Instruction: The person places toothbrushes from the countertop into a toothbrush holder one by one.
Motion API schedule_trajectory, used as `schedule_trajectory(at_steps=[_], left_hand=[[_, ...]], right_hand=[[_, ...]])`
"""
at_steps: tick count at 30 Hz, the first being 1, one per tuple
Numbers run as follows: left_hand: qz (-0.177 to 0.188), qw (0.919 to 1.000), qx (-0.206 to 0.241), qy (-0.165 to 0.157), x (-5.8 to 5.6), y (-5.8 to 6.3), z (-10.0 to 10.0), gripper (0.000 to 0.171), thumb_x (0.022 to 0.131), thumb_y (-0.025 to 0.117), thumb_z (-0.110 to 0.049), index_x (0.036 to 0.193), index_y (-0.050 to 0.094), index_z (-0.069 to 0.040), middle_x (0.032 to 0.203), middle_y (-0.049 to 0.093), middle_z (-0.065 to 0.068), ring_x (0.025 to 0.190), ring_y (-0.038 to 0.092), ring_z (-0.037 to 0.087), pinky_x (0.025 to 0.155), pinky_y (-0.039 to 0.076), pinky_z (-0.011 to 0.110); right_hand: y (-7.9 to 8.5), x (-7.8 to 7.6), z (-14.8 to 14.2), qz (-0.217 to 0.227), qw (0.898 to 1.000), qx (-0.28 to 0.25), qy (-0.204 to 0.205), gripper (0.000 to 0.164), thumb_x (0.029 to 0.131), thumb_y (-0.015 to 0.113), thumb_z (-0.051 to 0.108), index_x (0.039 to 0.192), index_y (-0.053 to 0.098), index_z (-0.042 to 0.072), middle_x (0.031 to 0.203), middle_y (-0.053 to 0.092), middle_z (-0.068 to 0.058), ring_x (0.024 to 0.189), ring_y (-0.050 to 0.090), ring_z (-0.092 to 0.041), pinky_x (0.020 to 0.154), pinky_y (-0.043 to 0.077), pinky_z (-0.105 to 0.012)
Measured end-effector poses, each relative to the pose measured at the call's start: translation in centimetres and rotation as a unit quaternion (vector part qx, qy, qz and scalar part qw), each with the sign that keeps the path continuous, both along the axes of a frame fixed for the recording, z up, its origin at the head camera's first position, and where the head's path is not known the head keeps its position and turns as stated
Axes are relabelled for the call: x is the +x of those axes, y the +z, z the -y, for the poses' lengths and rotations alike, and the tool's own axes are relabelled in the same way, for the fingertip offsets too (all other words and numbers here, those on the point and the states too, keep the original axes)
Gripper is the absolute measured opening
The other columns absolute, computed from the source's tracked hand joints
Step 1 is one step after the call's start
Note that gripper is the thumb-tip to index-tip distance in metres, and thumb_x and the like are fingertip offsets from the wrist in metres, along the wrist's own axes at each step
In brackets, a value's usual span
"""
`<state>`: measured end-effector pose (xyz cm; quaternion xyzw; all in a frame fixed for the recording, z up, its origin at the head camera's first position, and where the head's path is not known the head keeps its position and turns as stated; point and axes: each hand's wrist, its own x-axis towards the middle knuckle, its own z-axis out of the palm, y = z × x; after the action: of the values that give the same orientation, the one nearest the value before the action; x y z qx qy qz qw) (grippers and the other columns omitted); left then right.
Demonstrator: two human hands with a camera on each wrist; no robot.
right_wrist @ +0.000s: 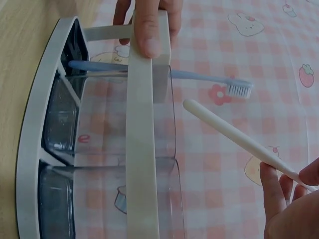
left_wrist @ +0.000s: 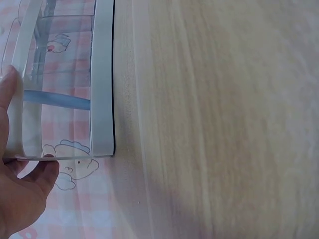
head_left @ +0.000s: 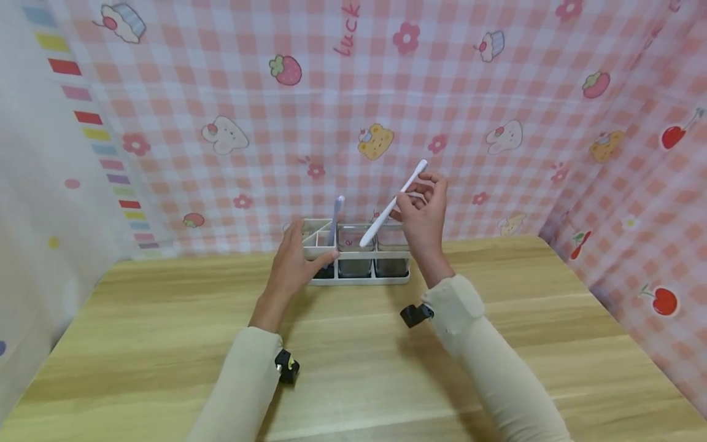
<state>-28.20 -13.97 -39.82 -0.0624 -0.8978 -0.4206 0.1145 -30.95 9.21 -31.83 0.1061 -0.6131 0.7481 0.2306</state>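
The fingertips of the right hand (head_left: 424, 218) are pinching a white toothbrush (head_left: 386, 212) narrowly, near its upper end, so most of its length is slanting free below. Its blunt lower end is hanging in the air over the holder (head_left: 364, 282), appearing above the middle clear cup (head_left: 353, 268) in the head view; the right wrist view is showing it apart from the rim. The left hand (head_left: 293, 255) is gripping the holder's left end, its thumb pressing on the front bar (head_left: 366, 255) and its other fingers closing around the side.

With so long a part hanging past so small a pinch, the white toothbrush could be swinging or twisting if its end knocked a rim — and a loosening thumb could be letting it drop. A sideways push could tip the holder should the left grip slacken. Just beside that grip, a blue toothbrush (right_wrist: 199, 75) is leaning in the left compartment, bristles up; a careless nudge could be shifting it.

Beyond, the holder is standing on the wooden table (head_left: 331, 380), with a pink checked cloth (head_left: 342, 110) hanging behind.
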Motion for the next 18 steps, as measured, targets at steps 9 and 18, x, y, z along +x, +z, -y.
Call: schedule_trajectory(at_steps=[9, 18], left_hand=[[0.005, 1.0, -0.004, 0.005, 0.0, -0.2, 0.0, 0.101, 0.087, 0.078, -0.05, 0.16, 0.021, -0.009, 0.164, 0.023, 0.014, 0.143, 0.034, 0.035, 0.113, 0.032, 0.057], [-0.005, 1.0, -0.007, 0.002, -0.1, -0.2, 0.1, 0.099, 0.087, 0.079, -0.048, 0.159, 0.025, -0.008, 0.161, 0.028, 0.014, 0.139, 0.038, 0.035, 0.111, 0.035, 0.057]], right_hand=[[0.5, -0.3, 1.4, -0.015, 1.0, -0.001, 0.002, 0.041, 0.093, 0.055, -0.007, 0.127, 0.039, 0.009, 0.103, 0.052, -0.005, 0.086, 0.061, -0.019, 0.07, 0.061, -0.043], [0.3, -0.4, 2.6, -0.016, 1.0, 0.007, 0.012, 0.04, 0.093, 0.055, -0.008, 0.127, 0.037, 0.005, 0.101, 0.051, -0.004, 0.085, 0.06, -0.017, 0.069, 0.061, -0.039]])
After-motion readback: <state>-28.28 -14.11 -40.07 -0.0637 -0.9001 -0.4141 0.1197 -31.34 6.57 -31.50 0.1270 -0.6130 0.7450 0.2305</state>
